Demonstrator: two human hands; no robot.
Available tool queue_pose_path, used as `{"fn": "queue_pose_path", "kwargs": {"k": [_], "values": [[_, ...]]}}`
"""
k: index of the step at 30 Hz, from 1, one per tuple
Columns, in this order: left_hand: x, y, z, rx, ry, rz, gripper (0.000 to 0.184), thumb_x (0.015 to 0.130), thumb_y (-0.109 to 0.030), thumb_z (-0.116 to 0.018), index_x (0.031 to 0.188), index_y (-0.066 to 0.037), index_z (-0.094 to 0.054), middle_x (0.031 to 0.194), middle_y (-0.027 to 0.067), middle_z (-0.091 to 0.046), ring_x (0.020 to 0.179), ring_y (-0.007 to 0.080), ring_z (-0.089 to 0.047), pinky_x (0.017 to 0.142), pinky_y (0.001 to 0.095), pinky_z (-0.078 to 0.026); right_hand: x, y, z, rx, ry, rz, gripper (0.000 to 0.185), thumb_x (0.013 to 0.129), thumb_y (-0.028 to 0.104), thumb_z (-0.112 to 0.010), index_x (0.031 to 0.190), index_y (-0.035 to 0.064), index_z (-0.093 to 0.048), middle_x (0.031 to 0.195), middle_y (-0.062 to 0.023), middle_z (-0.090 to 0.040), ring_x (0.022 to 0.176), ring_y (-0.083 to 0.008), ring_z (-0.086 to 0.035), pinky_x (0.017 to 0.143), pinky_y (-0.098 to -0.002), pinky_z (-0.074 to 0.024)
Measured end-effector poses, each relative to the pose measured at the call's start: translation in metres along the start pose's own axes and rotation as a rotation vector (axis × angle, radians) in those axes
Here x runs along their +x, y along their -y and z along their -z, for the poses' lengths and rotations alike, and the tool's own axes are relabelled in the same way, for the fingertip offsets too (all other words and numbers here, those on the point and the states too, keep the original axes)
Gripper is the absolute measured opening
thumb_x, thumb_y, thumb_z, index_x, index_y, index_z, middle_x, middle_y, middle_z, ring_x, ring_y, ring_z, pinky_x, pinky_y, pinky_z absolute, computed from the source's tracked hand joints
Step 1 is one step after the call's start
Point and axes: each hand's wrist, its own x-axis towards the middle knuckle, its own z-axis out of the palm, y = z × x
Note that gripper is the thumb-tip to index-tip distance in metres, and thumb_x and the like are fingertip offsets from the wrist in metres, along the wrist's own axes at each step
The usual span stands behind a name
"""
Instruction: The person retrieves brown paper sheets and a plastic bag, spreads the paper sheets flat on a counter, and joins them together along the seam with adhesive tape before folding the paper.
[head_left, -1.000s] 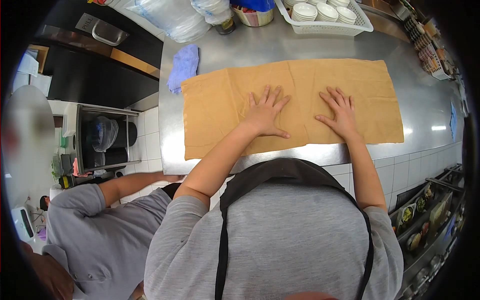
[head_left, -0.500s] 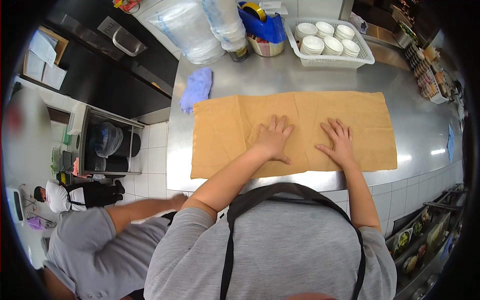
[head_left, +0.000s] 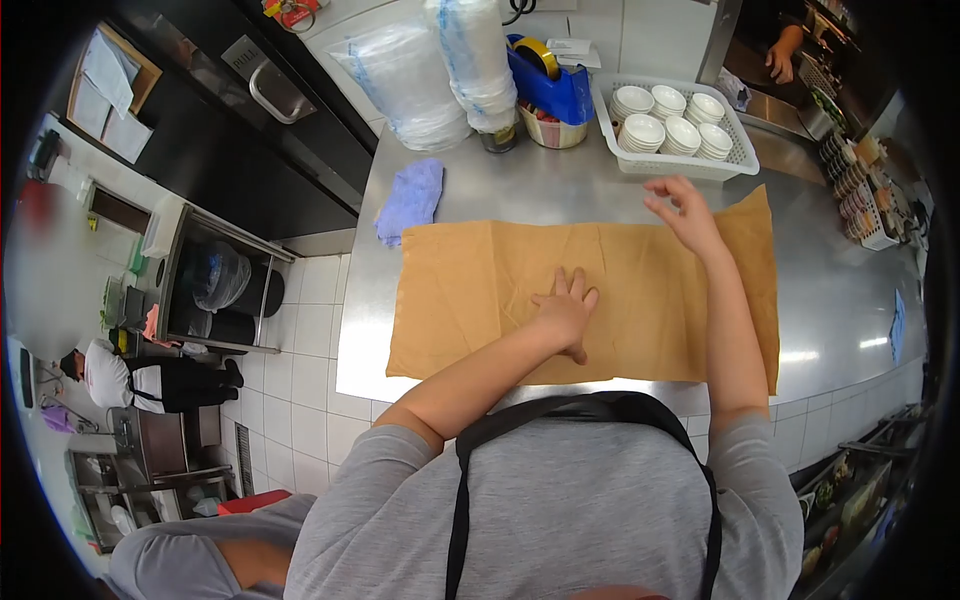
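Observation:
A long tan cloth [head_left: 450, 300] with crease lines lies on the steel table [head_left: 560, 195] in front of me. My left hand [head_left: 567, 315] presses flat on its middle, fingers spread. My right hand [head_left: 687, 218] is raised over the cloth's far edge, its fingers loosely bent and apart, with nothing seen in them. Beyond that hand, the right end of the cloth rises in a fold, its far corner pointing up. Part of this end is hidden behind my right forearm.
A crumpled purple cloth [head_left: 410, 200] sits at the table's left. Along the back are plastic-wrapped stacks [head_left: 405, 95], a blue tape dispenser [head_left: 553, 85] and a white basket [head_left: 690, 168] of small bowls. Co-workers are at the left, and another person's hand [head_left: 782, 62] shows at the top right.
My right hand has lifted off the cloth and moved away from me towards its far edge. The cloth's right end has become folded up. My left hand stays flat on the cloth.

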Motion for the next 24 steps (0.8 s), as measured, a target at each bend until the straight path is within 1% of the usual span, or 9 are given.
{"fn": "queue_pose_path", "kwargs": {"k": [2,6,9,12,14,17,19,22,24], "values": [[-0.002,0.001,0.002,-0.010,0.014,-0.008,0.112,0.051,-0.046,-0.079,0.138,-0.009,-0.018,0.144,0.0202,-0.003,0.131,0.0445,-0.006,0.088,0.0601,-0.038,0.030,-0.008,-0.003,0.224,-0.037,0.070,0.025,0.080,0.023,-0.063,0.097,0.0048,-0.061,0.090,-0.0030,-0.054,0.087,-0.0126,-0.052,0.072,-0.0260,-0.0413],[0.001,0.003,-0.003,-0.035,0.010,-0.006,0.112,0.052,-0.045,-0.079,0.138,-0.010,-0.018,0.145,0.0195,-0.003,0.132,0.0435,-0.006,0.089,0.0606,-0.037,0.075,-0.006,-0.001,0.298,-0.063,0.123,0.026,0.082,0.025,-0.061,0.099,0.0052,-0.061,0.089,-0.0005,-0.056,0.084,-0.0096,-0.051,0.072,-0.0246,-0.0400],[0.005,0.004,-0.006,-0.058,-0.006,0.000,0.113,0.050,-0.044,-0.080,0.138,-0.012,-0.018,0.145,0.0174,-0.004,0.132,0.0427,-0.005,0.088,0.0635,-0.035,0.103,-0.011,-0.002,0.503,-0.048,-0.068,0.025,0.084,0.025,-0.059,0.103,0.0086,-0.061,0.088,0.0021,-0.059,0.082,-0.0076,-0.049,0.073,-0.0224,-0.0384],[0.005,0.004,-0.005,-0.064,-0.009,0.007,0.112,0.050,-0.042,-0.081,0.138,-0.012,-0.019,0.145,0.0166,-0.004,0.132,0.0419,-0.006,0.089,0.0642,-0.034,0.110,-0.015,0.002,0.510,-0.042,-0.078,0.025,0.085,0.025,-0.058,0.103,0.0079,-0.060,0.088,0.0019,-0.058,0.084,-0.0074,-0.050,0.073,-0.0224,-0.0390],[0.004,0.003,-0.002,-0.060,0.017,0.025,0.111,0.051,-0.042,-0.081,0.138,-0.014,-0.018,0.146,0.0161,-0.003,0.133,0.0403,-0.005,0.092,0.0594,-0.035,0.099,-0.021,0.012,0.553,-0.034,-0.064,0.026,0.085,0.025,-0.057,0.104,0.0073,-0.059,0.089,0.0017,-0.059,0.085,-0.0075,-0.051,0.073,-0.0227,-0.0395],[0.002,0.002,0.001,-0.077,0.005,0.019,0.109,0.051,-0.041,-0.081,0.137,-0.013,-0.021,0.145,0.0168,-0.004,0.133,0.0402,-0.005,0.091,0.0600,-0.035,0.064,-0.045,0.037,0.636,-0.058,-0.152,0.028,0.088,0.027,-0.054,0.104,0.0049,-0.058,0.090,-0.0005,-0.059,0.086,-0.0089,-0.054,0.070,-0.0234,-0.0420],[0.004,0.003,-0.004,-0.079,-0.016,0.020,0.108,0.050,-0.040,-0.081,0.136,-0.012,-0.022,0.145,0.0173,-0.005,0.133,0.0403,-0.005,0.091,0.0603,-0.035,0.038,-0.078,0.049,0.753,-0.201,-0.243,0.027,0.089,0.026,-0.051,0.103,0.0038,-0.057,0.086,-0.0018,-0.059,0.076,-0.0091,-0.055,0.065,-0.0230,-0.0422],[0.006,0.001,-0.006,-0.086,-0.039,0.026,0.106,0.049,-0.038,-0.081,0.135,-0.012,-0.024,0.144,0.0183,-0.007,0.133,0.0407,-0.006,0.091,0.0614,-0.034,0.006,-0.149,0.067,0.814,-0.224,-0.305,0.027,0.090,0.027,-0.049,0.100,0.0035,-0.058,0.081,-0.0016,-0.057,0.067,-0.0083,-0.053,0.058,-0.0209,-0.0403],[0.007,0.000,-0.005,-0.083,-0.044,0.036,0.105,0.049,-0.037,-0.081,0.134,-0.012,-0.024,0.144,0.0187,-0.008,0.133,0.0410,-0.006,0.091,0.0621,-0.034,-0.002,-0.183,0.074,0.800,-0.458,-0.342,0.023,0.089,0.025,-0.052,0.096,0.0035,-0.058,0.076,-0.0011,-0.056,0.061,-0.0072,-0.050,0.055,-0.0184,-0.0372]]}}
